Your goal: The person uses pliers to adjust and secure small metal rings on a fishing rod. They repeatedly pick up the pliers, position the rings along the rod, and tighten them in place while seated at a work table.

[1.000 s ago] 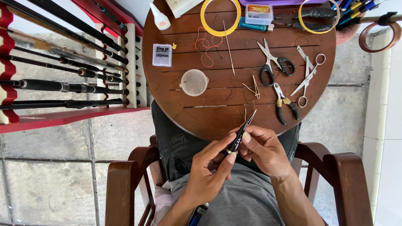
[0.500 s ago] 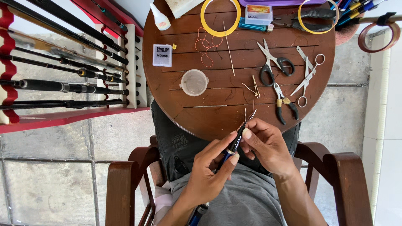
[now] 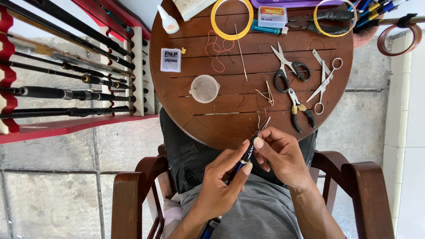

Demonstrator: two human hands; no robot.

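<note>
Left hand (image 3: 221, 186) grips the dark rod (image 3: 242, 160), axis running up-right toward the table; right hand (image 3: 280, 152) pinches near its tip, apparently closed.

Dark blue-black rod (image 3: 245, 158); brown wooden table (image 3: 230, 124); yellow tape rings (image 3: 231, 19); black-handled scissors (image 3: 290, 71); grey shirt (image 3: 261, 212).

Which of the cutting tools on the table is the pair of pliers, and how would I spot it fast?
Start at the round wooden table and go to its right half, near the edge closest to the seated person. The pliers lie there, just below the black-handled scissors and left of the silver scissors. They alone have short jaws and black-and-yellow grips with no finger loops.
</note>
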